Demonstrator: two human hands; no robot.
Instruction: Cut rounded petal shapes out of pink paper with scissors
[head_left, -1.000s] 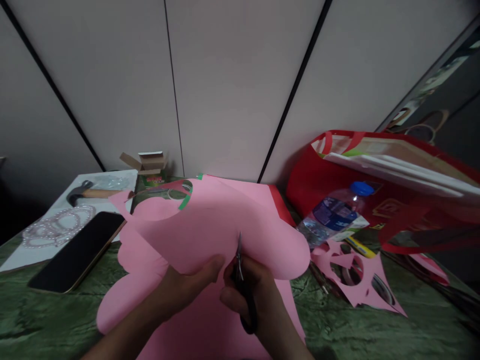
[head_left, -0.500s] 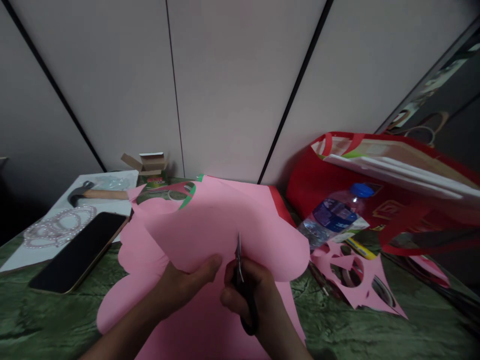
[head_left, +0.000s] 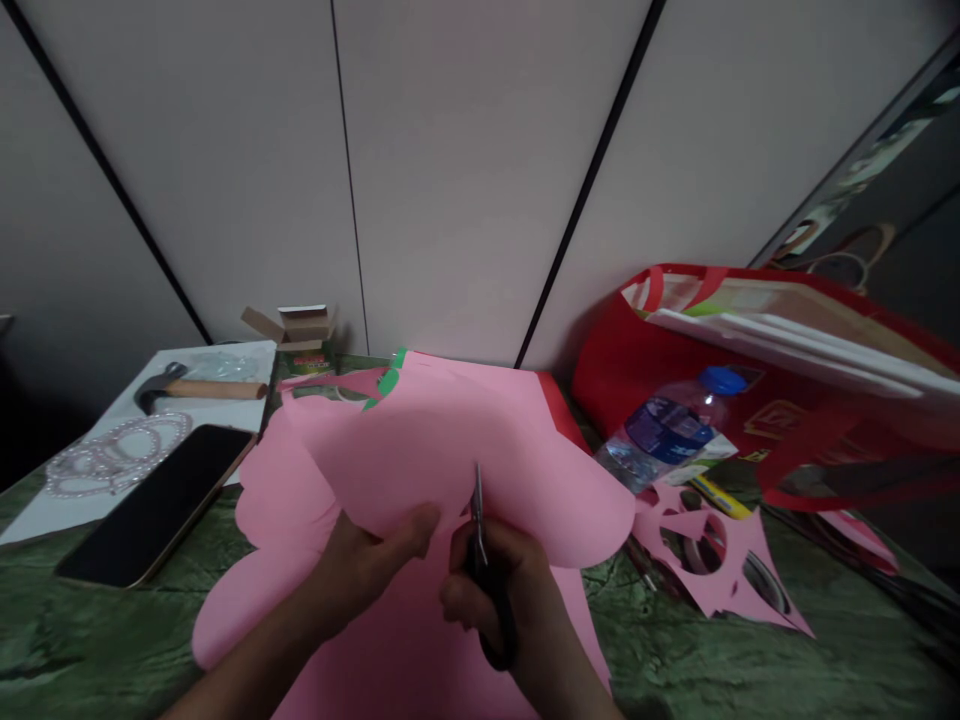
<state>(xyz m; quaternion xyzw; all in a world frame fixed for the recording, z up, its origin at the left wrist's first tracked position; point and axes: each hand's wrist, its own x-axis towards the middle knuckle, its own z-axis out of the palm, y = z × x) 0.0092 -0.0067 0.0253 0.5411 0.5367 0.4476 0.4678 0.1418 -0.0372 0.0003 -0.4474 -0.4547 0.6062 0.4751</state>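
Observation:
A large sheet of pink paper (head_left: 450, 430) with rounded edges is held up in front of me. My left hand (head_left: 375, 555) pinches its near edge, thumb on top and the other fingers hidden underneath. In my right hand (head_left: 499, 585) is a pair of scissors (head_left: 484, 590) with black handles, the blades pointing away from me and biting into the sheet just right of my left thumb. Under it lie more pink paper pieces (head_left: 262, 600) with scalloped edges. Bits of green (head_left: 388, 382) and red paper (head_left: 562, 405) show behind the sheet.
On the left are a phone (head_left: 157, 505), a hammer (head_left: 202, 388), a bead string (head_left: 120, 455) and a small open box (head_left: 304, 340). To the right stand a red bag (head_left: 750, 400) and a leaning water bottle (head_left: 671, 430). Cut pink scraps (head_left: 727, 560) lie over tape rolls.
The pink sheet has turned slightly; its right lobe reaches farther right and its left strip no longer covers the hammer's handle end. Both hands stay in nearly the same place.

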